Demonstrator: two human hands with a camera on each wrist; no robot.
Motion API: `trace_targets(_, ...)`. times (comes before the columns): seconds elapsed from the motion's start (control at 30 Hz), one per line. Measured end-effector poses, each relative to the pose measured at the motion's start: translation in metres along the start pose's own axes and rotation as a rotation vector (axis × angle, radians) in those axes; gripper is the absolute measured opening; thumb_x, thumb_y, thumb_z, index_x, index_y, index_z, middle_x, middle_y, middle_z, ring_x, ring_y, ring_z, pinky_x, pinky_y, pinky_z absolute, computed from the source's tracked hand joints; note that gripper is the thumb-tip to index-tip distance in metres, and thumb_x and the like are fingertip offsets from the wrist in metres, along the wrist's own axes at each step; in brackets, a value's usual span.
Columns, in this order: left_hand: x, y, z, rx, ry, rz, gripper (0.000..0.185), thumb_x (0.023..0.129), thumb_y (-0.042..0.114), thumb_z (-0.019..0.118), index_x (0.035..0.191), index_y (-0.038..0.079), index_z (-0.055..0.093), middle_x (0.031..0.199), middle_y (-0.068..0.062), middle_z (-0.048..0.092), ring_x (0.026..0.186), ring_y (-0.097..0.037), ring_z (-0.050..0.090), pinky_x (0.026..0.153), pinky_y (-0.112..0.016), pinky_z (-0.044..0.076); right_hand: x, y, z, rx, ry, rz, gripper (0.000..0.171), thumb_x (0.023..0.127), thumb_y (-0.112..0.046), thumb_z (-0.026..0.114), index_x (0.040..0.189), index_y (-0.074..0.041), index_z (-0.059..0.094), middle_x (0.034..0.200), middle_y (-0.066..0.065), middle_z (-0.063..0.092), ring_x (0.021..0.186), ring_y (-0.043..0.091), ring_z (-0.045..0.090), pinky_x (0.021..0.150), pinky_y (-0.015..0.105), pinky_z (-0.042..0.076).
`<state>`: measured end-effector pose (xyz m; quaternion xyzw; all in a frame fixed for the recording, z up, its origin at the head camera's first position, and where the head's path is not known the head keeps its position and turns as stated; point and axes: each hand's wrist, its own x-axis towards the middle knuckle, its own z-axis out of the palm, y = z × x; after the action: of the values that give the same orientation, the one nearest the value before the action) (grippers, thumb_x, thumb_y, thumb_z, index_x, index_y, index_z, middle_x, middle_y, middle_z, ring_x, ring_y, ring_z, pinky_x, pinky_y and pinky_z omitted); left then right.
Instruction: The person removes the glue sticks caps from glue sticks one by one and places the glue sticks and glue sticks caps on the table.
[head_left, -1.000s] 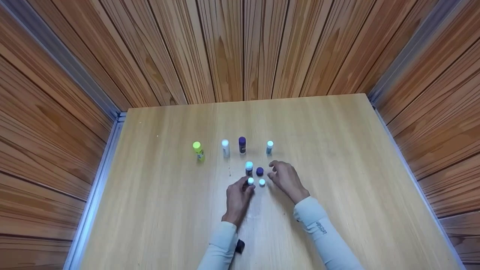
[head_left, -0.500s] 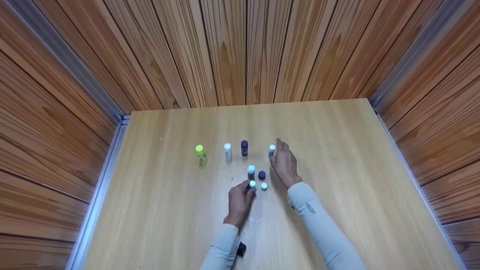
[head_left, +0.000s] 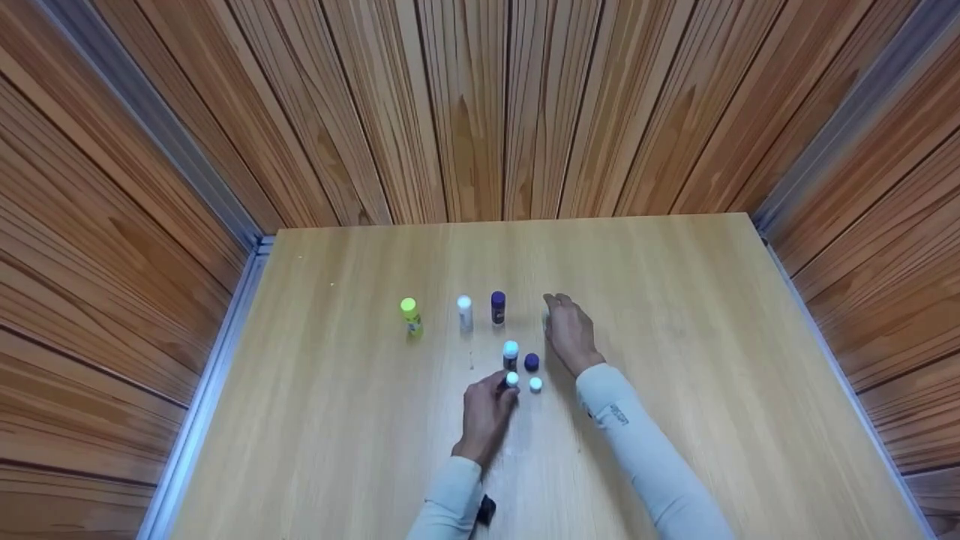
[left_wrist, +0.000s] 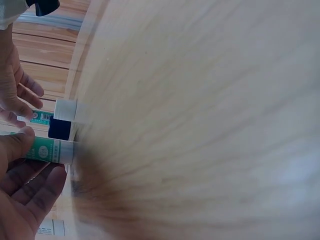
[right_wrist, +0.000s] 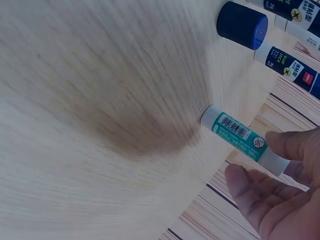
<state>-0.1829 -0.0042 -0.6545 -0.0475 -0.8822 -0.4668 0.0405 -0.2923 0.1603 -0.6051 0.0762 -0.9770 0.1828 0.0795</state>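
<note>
Green-labelled glue stick [right_wrist: 243, 137] pinched in your right hand [head_left: 570, 334] at the far row, another stick [left_wrist: 50, 150] gripped by your left hand [head_left: 486, 415]: a careless sweep could topple the upright neighbours.

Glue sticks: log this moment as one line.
left hand: pinches green glue stick | right hand: pinches teal glue stick | both sticks upright on table
</note>
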Motion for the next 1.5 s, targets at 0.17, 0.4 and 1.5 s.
trace_targets(0.17, 0.0, -0.001, -0.001, -0.006, -0.013, 0.024, 0.01, 0.092, 0.01, 0.064, 0.099, 0.011, 0.071, 0.087, 0.009, 0.065, 0.078, -0.006, 0.059, 0.074, -0.027, 0.053, 0.004, -0.001, 0.001, 0.03, 0.022, -0.033, 0.028, 0.088, 0.005, 0.06, 0.116, 0.005, 0.064, 0.109, 0.023, 0.064, 0.096, 0.035, 0.065, 0.081, 0.04, 0.054)
trace_targets(0.4, 0.0, -0.002, -0.003, -0.027, -0.019, 0.035, 0.008, 0.093, 0.01, 0.063, 0.095, 0.012, 0.07, 0.082, 0.011, 0.062, 0.076, -0.005, 0.057, 0.069, -0.024, 0.05, 0.004, 0.001, -0.004, 0.082, 0.022, -0.051, 0.024, 0.087, 0.007, 0.06, 0.111, 0.008, 0.064, 0.098, 0.023, 0.067, 0.088, 0.035, 0.067, 0.076, 0.039, 0.056)
trace_targets(1.5, -0.001, -0.001, 0.0, -0.034, 0.042, -0.003, 0.015, 0.088, 0.007, 0.067, 0.102, 0.011, 0.072, 0.101, 0.001, 0.072, 0.103, -0.015, 0.066, 0.087, -0.032, 0.053, -0.074, -0.011, -0.039, 0.097, 0.08, -0.128, 0.022, 0.087, 0.005, 0.063, 0.109, 0.006, 0.065, 0.104, 0.021, 0.068, 0.093, 0.033, 0.067, 0.075, 0.039, 0.057)
